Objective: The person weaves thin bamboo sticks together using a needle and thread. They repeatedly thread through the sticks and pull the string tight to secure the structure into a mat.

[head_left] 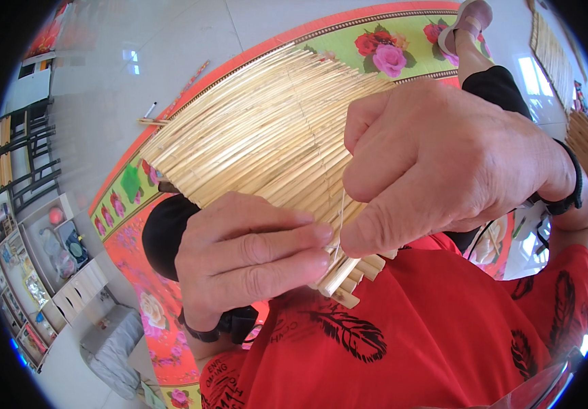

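Note:
A mat of pale straw-coloured reeds [260, 129], bound by rows of thin string, spreads away from my lap. At its near edge, the fingers of my left hand [250, 252] are pressed together over the last reeds, whose cut ends [348, 283] stick out just past the fingertips. Close by on the right, my right hand [444, 163] is closed in a pinch. A thin pale string [340, 218] runs between the two hands, drawn tight from the reeds up to the right thumb. What lies inside the right fist is hidden.
Beneath the mat lies a red and green floral rug [130, 232] on a glossy tiled floor. A pen [150, 109] rests beyond its edge. Sorting trays with small items [35, 273] and a dark metal frame [32, 150] stand at left. Another reed mat [553, 58] lies far right.

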`<action>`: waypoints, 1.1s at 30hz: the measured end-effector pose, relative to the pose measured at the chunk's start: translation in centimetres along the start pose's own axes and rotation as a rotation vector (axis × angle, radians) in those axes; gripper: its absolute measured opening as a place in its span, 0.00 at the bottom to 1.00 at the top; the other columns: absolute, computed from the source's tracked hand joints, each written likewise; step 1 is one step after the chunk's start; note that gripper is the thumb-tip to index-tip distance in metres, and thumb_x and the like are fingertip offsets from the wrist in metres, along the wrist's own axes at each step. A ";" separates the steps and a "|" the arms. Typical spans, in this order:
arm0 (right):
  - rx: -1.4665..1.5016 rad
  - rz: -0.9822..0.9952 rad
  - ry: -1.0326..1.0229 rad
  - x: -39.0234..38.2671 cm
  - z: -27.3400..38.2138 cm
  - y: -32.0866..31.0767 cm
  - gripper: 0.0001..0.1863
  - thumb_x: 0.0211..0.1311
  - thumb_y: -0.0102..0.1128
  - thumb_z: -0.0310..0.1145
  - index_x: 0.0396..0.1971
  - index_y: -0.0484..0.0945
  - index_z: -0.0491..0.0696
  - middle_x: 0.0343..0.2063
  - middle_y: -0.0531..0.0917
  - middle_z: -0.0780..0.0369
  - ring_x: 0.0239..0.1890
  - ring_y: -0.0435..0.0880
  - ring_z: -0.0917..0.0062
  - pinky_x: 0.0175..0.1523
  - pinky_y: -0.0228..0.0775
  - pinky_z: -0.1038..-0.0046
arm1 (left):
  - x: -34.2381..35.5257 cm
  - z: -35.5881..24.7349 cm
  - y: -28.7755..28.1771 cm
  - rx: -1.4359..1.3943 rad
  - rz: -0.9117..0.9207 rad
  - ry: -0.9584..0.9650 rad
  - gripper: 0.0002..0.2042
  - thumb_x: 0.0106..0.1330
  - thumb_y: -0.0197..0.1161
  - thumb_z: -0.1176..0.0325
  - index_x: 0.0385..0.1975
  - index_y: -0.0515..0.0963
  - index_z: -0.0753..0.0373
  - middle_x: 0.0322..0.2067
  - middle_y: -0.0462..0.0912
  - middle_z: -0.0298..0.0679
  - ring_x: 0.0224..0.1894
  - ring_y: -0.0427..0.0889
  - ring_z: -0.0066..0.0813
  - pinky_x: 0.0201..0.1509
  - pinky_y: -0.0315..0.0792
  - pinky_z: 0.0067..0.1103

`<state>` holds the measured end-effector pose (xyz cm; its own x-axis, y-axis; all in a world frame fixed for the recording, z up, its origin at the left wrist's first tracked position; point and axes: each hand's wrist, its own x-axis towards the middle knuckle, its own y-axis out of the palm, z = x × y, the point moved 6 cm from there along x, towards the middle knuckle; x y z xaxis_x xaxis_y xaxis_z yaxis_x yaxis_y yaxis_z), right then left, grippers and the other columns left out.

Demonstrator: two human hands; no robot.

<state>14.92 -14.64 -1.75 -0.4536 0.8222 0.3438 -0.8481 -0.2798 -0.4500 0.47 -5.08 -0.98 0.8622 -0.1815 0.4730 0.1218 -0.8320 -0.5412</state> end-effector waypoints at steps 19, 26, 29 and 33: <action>-0.208 -0.242 0.282 0.1 3.0 -10.5 0.07 0.63 0.66 0.28 0.40 0.85 0.43 0.32 0.87 0.59 0.34 0.86 0.71 0.41 0.76 0.73 | 11.4 4.4 -5.7 -0.020 0.106 -0.010 0.13 0.53 0.72 0.78 0.40 0.84 0.67 0.29 0.85 0.39 0.31 0.85 0.28 0.33 0.77 0.22; -0.065 -0.359 0.444 -0.8 2.3 -10.7 0.10 0.66 0.64 0.33 0.35 0.84 0.41 0.31 0.86 0.59 0.33 0.83 0.71 0.39 0.73 0.72 | 12.6 5.3 -5.6 -0.132 0.062 -0.033 0.11 0.56 0.73 0.76 0.39 0.84 0.67 0.31 0.87 0.39 0.34 0.87 0.28 0.38 0.79 0.20; -0.113 -0.306 0.403 -1.2 2.1 -10.9 0.10 0.66 0.64 0.32 0.35 0.84 0.40 0.32 0.86 0.59 0.34 0.84 0.72 0.40 0.74 0.72 | 12.7 5.2 -5.4 -0.116 0.095 -0.032 0.11 0.57 0.73 0.75 0.39 0.84 0.67 0.34 0.88 0.39 0.34 0.88 0.27 0.40 0.80 0.20; -0.135 -0.252 0.430 -1.4 2.3 -10.9 0.09 0.66 0.65 0.31 0.36 0.84 0.40 0.32 0.87 0.58 0.34 0.85 0.72 0.39 0.75 0.72 | 12.5 5.4 -5.1 -0.145 0.125 -0.060 0.11 0.56 0.73 0.76 0.39 0.84 0.66 0.31 0.88 0.38 0.33 0.87 0.27 0.37 0.79 0.20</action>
<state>24.17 -13.91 4.56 -0.0621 0.9933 0.0979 -0.8610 -0.0036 -0.5086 13.26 -0.26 3.91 0.8942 -0.2604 0.3641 -0.0567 -0.8726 -0.4851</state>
